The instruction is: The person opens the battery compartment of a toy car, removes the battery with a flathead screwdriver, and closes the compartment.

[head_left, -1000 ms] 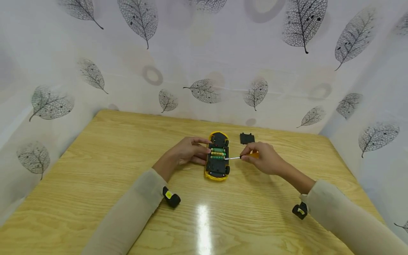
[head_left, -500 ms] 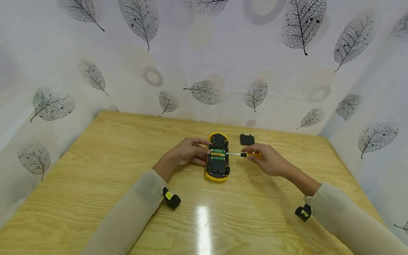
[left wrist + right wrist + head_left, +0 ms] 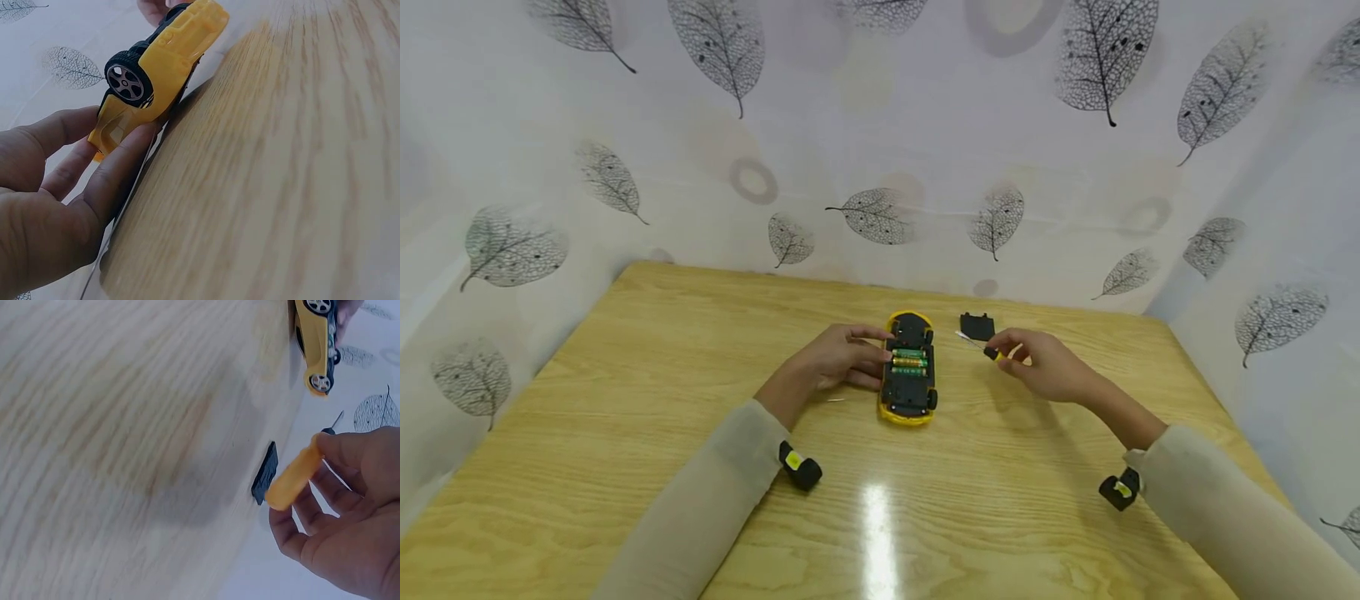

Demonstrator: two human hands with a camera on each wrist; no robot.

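Observation:
A yellow toy car (image 3: pixel 910 394) lies upside down on the table, its black underside facing up. Several green and gold batteries (image 3: pixel 910 362) sit side by side in its uncovered compartment. My left hand (image 3: pixel 842 358) grips the car by its left side; in the left wrist view the fingers hold the yellow body (image 3: pixel 181 53) near a wheel. To the right of the car, my right hand (image 3: pixel 1045 367) holds a screwdriver by its orange handle (image 3: pixel 297 472). The screwdriver's metal tip is apart from the car and points up and left, overlapping the area near the black battery cover (image 3: pixel 977 327).
The battery cover lies flat on the wooden table (image 3: pixel 700 317), right of the car's far end. A thin, pale, small piece (image 3: pixel 836 400) lies below my left hand. A leaf-printed cloth (image 3: pixel 880 125) stands behind the table and along both sides.
The screwdriver tip has gone from the lowest battery to the upper ones, then away from the car to the right, turning toward the cover. The left hand and car stay put.

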